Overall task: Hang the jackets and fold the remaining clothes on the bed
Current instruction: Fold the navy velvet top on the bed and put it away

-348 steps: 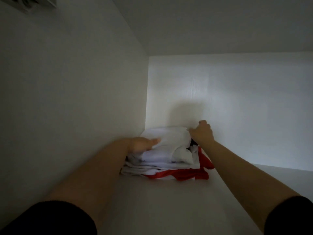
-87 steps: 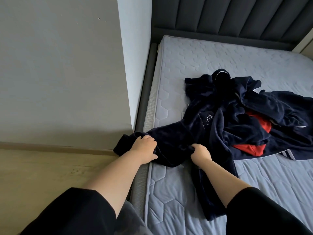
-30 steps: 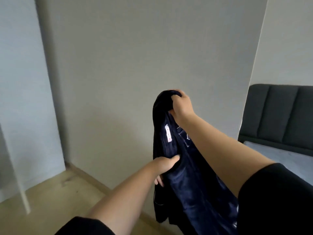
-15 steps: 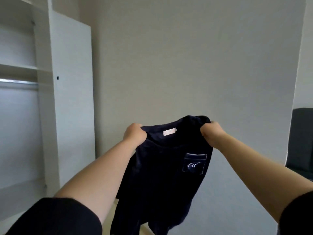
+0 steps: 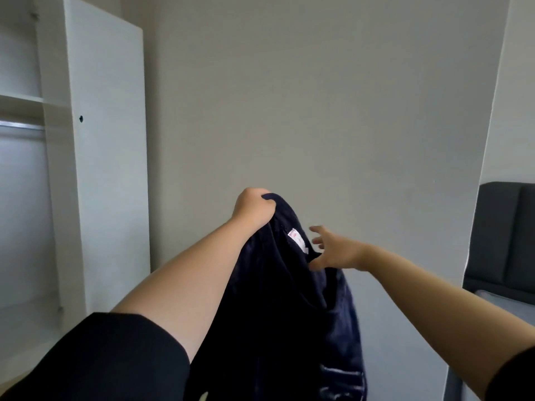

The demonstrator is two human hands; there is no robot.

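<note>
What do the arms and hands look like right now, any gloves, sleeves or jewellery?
Both hands are bare: no gloves, rings or watch show on the left hand or the right hand. The forearms are uncovered. Each upper arm wears a short plain black sleeve: the left sleeve and the right sleeve.

Entry: small white sewn-in tag (image 5: 297, 241) on the navy garment (image 5: 275, 308), at about 1 o'clock from the garment's middle. It carries a pink-red mark, possibly a brand logo. The lettering is too small and blurred to read.
</note>
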